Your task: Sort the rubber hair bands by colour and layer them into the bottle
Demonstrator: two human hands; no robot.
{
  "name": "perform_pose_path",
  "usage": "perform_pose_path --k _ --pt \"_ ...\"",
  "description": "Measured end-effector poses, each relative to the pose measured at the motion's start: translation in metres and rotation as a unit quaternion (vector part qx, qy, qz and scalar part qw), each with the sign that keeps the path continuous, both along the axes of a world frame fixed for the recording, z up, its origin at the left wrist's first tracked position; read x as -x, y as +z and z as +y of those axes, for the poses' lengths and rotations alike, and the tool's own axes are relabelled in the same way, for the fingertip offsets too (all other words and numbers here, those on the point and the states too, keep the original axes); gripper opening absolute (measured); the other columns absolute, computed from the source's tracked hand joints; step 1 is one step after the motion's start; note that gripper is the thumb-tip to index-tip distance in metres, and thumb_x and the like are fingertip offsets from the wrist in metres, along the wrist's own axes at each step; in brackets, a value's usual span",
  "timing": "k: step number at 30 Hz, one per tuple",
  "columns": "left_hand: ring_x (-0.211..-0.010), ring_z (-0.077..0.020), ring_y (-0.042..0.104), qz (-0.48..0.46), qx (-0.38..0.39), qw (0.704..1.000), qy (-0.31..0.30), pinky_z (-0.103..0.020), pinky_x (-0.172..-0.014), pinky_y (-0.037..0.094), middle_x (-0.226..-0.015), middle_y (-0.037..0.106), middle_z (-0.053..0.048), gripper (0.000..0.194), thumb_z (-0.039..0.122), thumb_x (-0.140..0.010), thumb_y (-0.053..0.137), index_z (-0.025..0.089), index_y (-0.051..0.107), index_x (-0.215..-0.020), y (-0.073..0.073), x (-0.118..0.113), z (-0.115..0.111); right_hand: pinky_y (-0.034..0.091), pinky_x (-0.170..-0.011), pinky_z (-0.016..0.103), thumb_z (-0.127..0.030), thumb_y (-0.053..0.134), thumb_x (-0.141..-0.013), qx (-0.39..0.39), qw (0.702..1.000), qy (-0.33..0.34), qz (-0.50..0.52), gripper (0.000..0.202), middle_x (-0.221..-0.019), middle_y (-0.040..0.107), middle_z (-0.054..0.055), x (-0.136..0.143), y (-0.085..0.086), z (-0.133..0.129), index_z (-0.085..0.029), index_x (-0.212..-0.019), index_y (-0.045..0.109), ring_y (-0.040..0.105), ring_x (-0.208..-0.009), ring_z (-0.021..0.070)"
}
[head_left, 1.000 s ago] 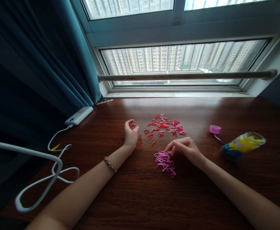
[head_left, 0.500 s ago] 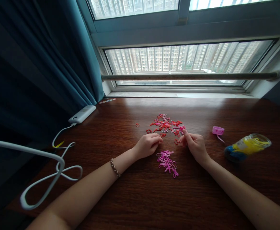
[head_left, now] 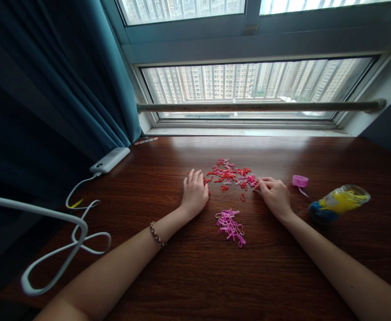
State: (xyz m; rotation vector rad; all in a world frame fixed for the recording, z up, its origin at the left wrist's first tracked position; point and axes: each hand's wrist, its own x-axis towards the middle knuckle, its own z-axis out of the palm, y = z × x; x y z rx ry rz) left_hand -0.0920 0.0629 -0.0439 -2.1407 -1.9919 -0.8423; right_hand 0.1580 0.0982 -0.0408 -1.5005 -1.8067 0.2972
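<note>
Red/pnk bands [head_left: 229, 175], brn wood-grain tbl [head_left: 195, 276]

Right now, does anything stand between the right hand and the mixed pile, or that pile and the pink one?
Nothing visible blocks the right hand, at the right edge of the mixed pile. A red loop lies between that and the pink pile.

A white power bank [head_left: 110, 160], cable [head_left: 44, 211] attached, lies beside a blue curtain [head_left: 91, 80].
</note>
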Motion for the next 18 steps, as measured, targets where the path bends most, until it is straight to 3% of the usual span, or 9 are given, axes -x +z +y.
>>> perform_pose_path --k 3,10,18 --pt "-0.127 -0.0320 0.025 -0.007 0.002 1.000 -0.005 -0.053 -0.100 0.025 -0.130 0.041 -0.018 0.037 0.016 -0.080 0.044 0.010 0.046 -0.116 -0.001 -0.001 0.001 0.039 -0.072 0.035 -0.043 0.040 -0.083 -0.014 1.000 0.015 -0.020 0.040 -0.088 0.069 0.001 0.001 -0.001 0.000 -0.025 -0.065 0.071 0.056 -0.075 0.0208" --pt "-0.131 -0.0244 0.021 0.009 0.032 0.990 -0.135 -0.054 -0.103 0.017 -0.131 0.044 -0.009 0.042 0.009 -0.081 0.037 0.020 0.043 -0.122 0.005 -0.006 -0.003 0.042 -0.074 0.034 -0.040 0.039 -0.084 -0.024 0.999 0.001 0.024 0.039 -0.088 0.070 0.006 -0.002 -0.002 0.003 -0.021 -0.079 0.072 0.060 -0.083 0.0240" --pt "-0.132 -0.0230 0.019 0.026 0.090 0.970 -0.225 -0.059 -0.101 0.013 -0.130 0.047 -0.003 0.043 0.011 -0.085 0.035 0.030 0.042 -0.123 0.009 -0.007 -0.006 0.043 -0.061 0.029 -0.042 0.053 -0.075 0.010 0.994 -0.001 0.111 0.030 -0.078 0.069 0.005 0.000 0.001 0.000 -0.019 -0.085 0.069 0.059 -0.060 0.0178"
